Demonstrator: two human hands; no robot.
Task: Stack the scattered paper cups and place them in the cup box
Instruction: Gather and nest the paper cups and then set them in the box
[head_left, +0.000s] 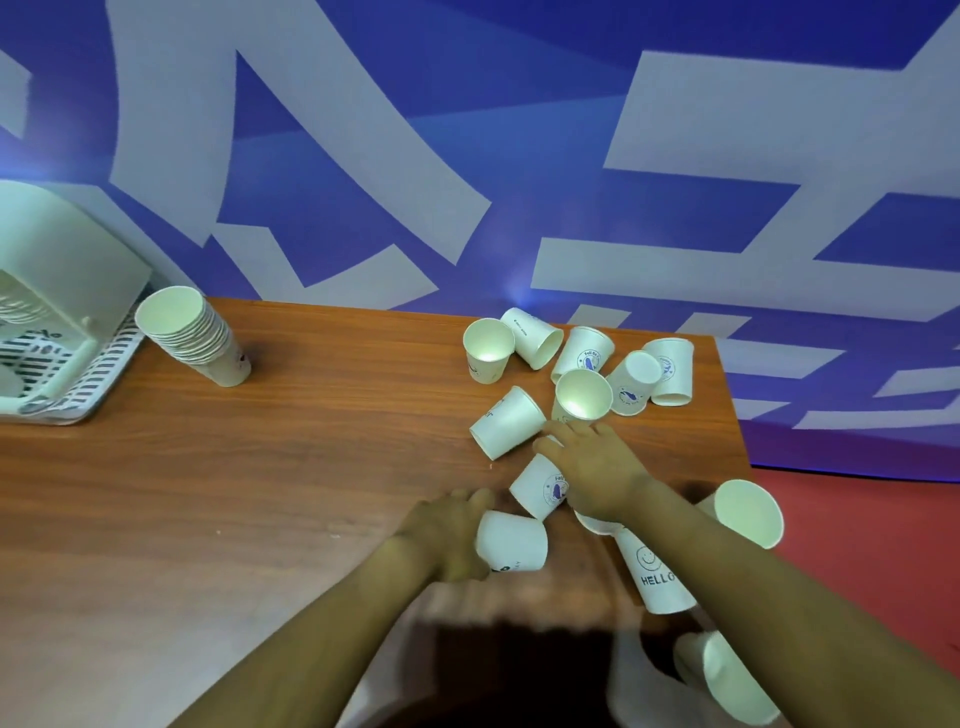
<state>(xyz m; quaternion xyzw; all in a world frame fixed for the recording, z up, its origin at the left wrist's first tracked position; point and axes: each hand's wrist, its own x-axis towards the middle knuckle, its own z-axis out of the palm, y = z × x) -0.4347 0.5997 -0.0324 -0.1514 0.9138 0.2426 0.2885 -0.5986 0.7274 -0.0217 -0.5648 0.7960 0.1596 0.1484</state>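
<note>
Between the stack of cups (200, 338) and the scattered cups (550, 384), you have bare table (337, 374); your right side is crowded.

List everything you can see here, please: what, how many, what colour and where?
Stack of nested cups: one, white, far left of the table, beside the box.
Cup box: one, white, slotted tray, at the left edge, more cups inside.
Loose paper cups: about fourteen, white with blue prints, scattered on the table's right side, some upright, some tipped or upside down; one reads HELLO; one lies low at the bottom right.
Table: one, reddish-brown wood.
Wall: blue with pale grey shapes.
Floor: red, at right.
Left hand: grips a cup.
Right hand: fingers spread over the loose cups.
</note>
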